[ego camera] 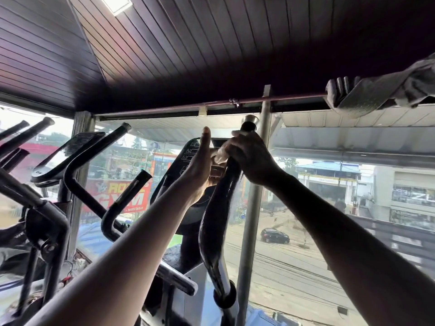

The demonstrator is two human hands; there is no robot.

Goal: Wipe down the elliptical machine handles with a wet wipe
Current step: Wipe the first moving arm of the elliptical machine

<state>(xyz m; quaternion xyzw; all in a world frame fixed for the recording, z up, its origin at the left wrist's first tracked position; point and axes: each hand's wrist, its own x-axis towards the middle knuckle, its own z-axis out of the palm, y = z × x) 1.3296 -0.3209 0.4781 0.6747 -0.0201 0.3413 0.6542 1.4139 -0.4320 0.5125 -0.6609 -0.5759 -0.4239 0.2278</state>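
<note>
Right hand (247,158) is clenched around the black handle (219,208) just under its top cap, pressing the white wet wipe (220,155) against the grip, presumably to scrub all round. Left hand (200,165), at nine o'clock of it, has straight fingers with the thumb pointing to twelve, lying flat by the handle, likely steadying it (whether it truly touches, I cannot tell). Behind sits the console (186,165); other machines' handlebars (94,168) crowd nine o'clock. No containers anywhere here.
</note>
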